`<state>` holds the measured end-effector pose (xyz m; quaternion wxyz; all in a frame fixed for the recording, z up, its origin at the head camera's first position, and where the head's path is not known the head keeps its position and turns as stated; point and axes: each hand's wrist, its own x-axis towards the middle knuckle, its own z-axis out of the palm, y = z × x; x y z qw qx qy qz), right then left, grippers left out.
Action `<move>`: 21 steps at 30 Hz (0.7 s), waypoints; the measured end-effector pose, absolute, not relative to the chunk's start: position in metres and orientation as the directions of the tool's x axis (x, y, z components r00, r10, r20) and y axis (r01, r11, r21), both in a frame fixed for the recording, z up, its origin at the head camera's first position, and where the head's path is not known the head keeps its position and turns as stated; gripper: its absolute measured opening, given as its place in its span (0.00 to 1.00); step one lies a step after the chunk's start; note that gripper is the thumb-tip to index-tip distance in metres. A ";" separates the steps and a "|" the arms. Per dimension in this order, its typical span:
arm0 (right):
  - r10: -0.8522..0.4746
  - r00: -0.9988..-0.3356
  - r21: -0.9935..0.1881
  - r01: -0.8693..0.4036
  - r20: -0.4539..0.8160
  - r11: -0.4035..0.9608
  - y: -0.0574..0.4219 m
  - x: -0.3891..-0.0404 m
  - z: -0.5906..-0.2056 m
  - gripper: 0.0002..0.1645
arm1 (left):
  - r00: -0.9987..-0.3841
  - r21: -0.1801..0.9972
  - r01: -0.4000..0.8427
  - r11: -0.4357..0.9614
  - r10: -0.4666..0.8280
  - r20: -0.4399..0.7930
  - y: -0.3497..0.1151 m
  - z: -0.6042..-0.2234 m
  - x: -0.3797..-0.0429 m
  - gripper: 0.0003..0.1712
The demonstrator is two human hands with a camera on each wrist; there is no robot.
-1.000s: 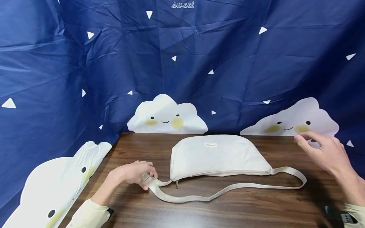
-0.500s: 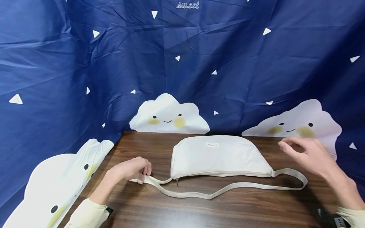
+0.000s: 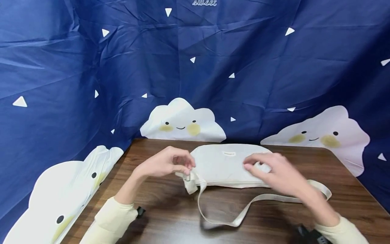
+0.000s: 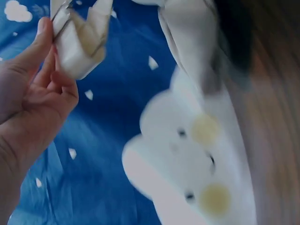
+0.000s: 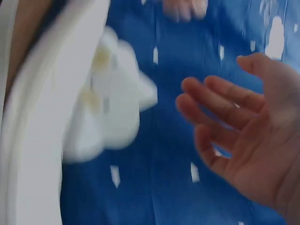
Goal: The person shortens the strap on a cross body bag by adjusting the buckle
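A white shoulder bag [image 3: 219, 166] with a small label lies on the brown table. Its strap [image 3: 225, 222] loops across the tabletop in front and out to the right. My left hand [image 3: 167, 162] pinches the strap near its metal buckle [image 4: 63, 18], raised above the table at the bag's left end. In the left wrist view the folded strap [image 4: 79, 56] hangs from the thumb and fingertips. Over the bag's right half hovers my right hand [image 3: 274, 171]; in the right wrist view its fingers [image 5: 225, 101] are relaxed and apart, with nothing between them.
The wooden table [image 3: 164, 210] reaches back to a blue curtain [image 3: 213, 78] printed with white clouds and triangles. On the left, the curtain's cloud print [image 3: 61, 189] drapes along the table edge. A dark wrist strap [image 3: 141, 212] sits at the left sleeve.
The left hand has lifted the buckle end of the strap and carried it right, toward the bag. The right hand has come left from beyond the bag to above it.
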<state>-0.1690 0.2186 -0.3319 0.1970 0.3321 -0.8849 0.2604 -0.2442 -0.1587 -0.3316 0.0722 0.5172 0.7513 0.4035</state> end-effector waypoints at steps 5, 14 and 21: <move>-0.521 -0.769 -0.536 -0.635 0.370 0.557 0.162 -0.163 -0.344 0.15 | -0.453 0.633 0.766 0.114 0.794 0.405 -0.112 -0.319 -0.247 0.11; -0.404 -0.873 -0.866 -0.407 0.275 0.290 0.156 -0.175 -0.347 0.16 | -0.483 0.635 0.767 0.094 0.735 0.475 -0.070 -0.324 -0.254 0.19; -0.364 -0.898 -0.926 -0.330 0.247 0.184 0.169 -0.178 -0.338 0.20 | -0.431 0.472 0.872 0.132 0.664 0.611 -0.058 -0.329 -0.240 0.27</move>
